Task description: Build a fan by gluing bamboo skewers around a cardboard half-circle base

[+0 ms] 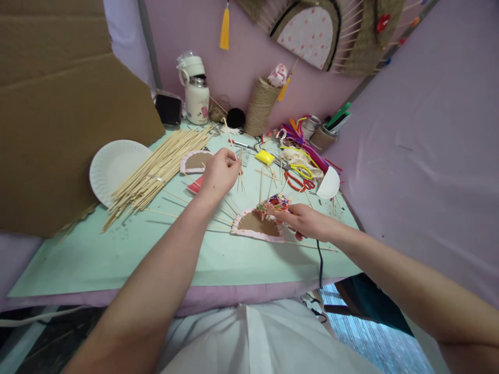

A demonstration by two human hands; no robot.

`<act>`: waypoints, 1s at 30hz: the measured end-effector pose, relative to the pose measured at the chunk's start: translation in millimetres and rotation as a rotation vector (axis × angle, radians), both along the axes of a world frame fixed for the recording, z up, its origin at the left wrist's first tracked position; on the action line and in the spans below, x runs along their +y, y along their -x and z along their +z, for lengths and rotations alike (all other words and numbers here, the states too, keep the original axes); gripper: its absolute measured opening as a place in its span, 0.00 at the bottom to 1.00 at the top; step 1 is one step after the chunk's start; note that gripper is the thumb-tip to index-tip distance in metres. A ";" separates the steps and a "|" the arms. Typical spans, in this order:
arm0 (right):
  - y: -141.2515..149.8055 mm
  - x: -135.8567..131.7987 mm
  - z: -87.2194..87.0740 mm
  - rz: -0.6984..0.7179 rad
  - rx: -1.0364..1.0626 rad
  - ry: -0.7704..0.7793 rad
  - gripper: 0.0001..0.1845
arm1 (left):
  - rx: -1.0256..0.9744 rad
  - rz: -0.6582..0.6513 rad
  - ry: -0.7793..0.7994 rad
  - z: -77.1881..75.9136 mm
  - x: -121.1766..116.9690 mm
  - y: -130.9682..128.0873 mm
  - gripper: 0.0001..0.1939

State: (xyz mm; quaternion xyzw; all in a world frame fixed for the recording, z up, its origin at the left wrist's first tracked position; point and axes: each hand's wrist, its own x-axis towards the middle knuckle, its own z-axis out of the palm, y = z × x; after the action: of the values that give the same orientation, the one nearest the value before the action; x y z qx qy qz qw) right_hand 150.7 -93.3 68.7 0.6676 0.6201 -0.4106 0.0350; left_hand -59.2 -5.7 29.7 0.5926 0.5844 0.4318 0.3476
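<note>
Two hands are seen: one left hand [223,169] and one right hand [294,215]. One thin stick [229,137] is counted in the former, one flower-patterned object [277,201] in the latter. Two edged cardboard pieces are found, a near half-round [253,224] and a far half-round [198,160]. Two pairs of scissors are counted, yellow-handled scissors [293,167] and red-handled scissors [302,185]. One paper plate [111,166], one flask [197,101], one twine spool [260,106], one yellow packet [265,157] and one white half-disc [328,183] are shown; the bundled sticks [156,174] cannot be counted.
</note>
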 end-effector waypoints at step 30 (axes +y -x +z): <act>4.6 -0.9 16.8 0.046 -0.039 0.033 0.33 | 0.025 -0.017 -0.003 0.6 -1.4 -3.0 0.02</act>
State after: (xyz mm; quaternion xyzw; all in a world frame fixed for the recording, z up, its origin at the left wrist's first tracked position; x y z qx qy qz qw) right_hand 146.1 -94.2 85.5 0.6605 0.6274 -0.4068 0.0677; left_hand -56.2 -7.1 30.3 0.6035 0.5829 0.4222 0.3430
